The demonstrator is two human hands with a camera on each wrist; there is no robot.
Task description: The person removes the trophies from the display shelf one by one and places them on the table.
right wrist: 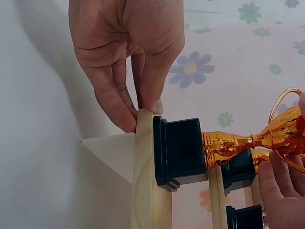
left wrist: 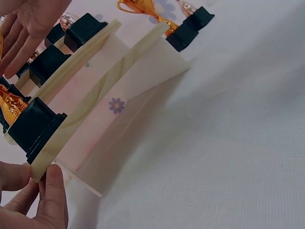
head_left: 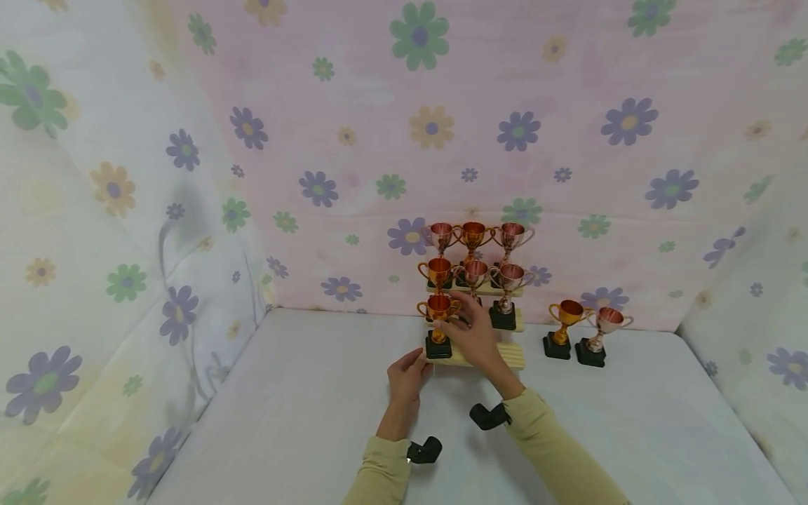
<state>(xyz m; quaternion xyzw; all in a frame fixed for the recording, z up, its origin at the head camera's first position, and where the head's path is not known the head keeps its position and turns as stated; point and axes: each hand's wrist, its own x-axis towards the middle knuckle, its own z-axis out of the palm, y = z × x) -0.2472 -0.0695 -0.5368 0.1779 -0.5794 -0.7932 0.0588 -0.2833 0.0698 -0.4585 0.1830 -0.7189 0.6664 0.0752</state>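
A stepped wooden stand point(head_left: 510, 355) bears small trophy cups on black bases in three tiers. My left hand point(head_left: 405, 379) pinches the left end of the lowest board point(left wrist: 88, 112) between thumb and fingers. A gold trophy point(right wrist: 221, 149) stands upright on that same end, its black base point(left wrist: 34, 129) on the wood. Around its cup and handles is my right hand point(head_left: 475, 335), thumb at the near side and fingers behind. In the right wrist view, the right hand point(right wrist: 283, 195) shows only partly at the right edge.
Two more trophies, one gold point(head_left: 558, 335) and one rose-coloured point(head_left: 596, 341), stand on the white tabletop point(head_left: 303, 393) right of the stand. Several gold and rose trophies fill the upper tiers. Flowered cloth point(head_left: 366, 126) hangs behind and at both sides.
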